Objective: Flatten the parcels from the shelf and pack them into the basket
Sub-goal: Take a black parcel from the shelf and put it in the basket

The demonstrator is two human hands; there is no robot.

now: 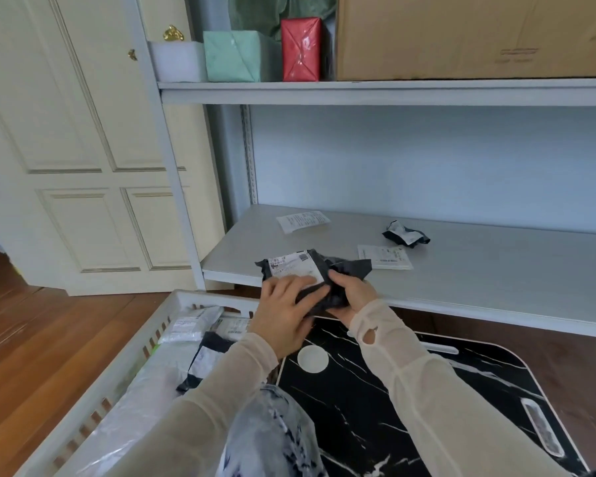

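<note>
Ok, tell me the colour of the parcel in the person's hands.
Black parcel with a white printed label, seen clearly in the head view.

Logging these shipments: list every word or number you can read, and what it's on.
None can be read.
White label on the held black plastic parcel: too blurred.
White paper slip on the grey shelf: too small.
Brown cardboard box: faint print, illegible.
Labels in the white slatted basket: blurred.

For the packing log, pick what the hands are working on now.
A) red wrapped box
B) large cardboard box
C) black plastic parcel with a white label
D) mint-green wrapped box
C: the left hand presses on the black plastic parcel with a white label; the right hand grips it.
</note>
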